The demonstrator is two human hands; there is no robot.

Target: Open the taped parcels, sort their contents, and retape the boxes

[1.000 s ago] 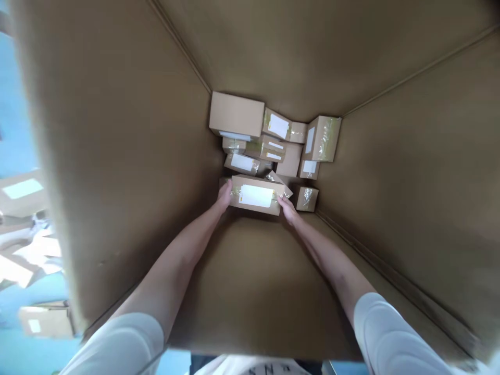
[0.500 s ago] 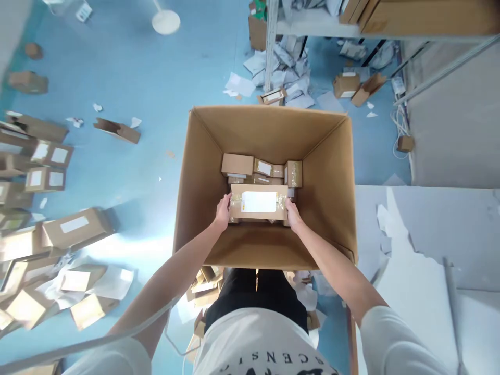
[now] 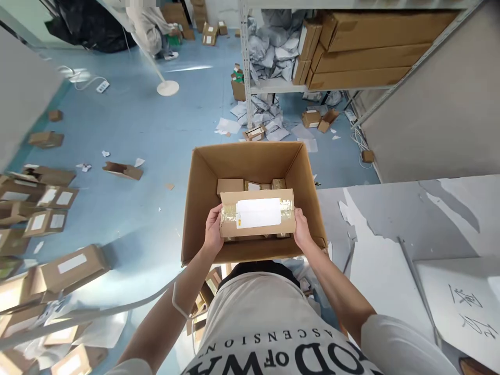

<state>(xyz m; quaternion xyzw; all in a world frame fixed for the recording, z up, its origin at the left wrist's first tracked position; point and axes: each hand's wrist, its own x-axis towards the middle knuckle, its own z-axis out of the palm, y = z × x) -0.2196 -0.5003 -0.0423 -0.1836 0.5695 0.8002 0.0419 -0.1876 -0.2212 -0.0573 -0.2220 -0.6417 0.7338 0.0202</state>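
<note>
Left hand: we see the left hand part-closed on the left end of the taped box, fingers bent around the edge, gripping it.
Right hand: the right hand is part-closed too, pressed to the opposite end; its fingertips are partly hidden from us, so their exact hold we cannot tell.
Taped box: held between both hands, long side crosswise, over the mouth of the big carton; how high above the contents we cannot tell.
Label on box: white label faces up, clear tape shining beside it.
Inside carton: we make out smaller boxes on the bottom, partly covered by the held one.
Near side: white shirt with dark lettering, close against the carton.
Left floor: labelled boxes heaped on the blue floor; a pale tube crosses in front of the left arm.
Far side: metal shelf bearing grey bags and long cartons; another person at upper left.
Right: pale worktop, scuffed, beside the carton.
</note>
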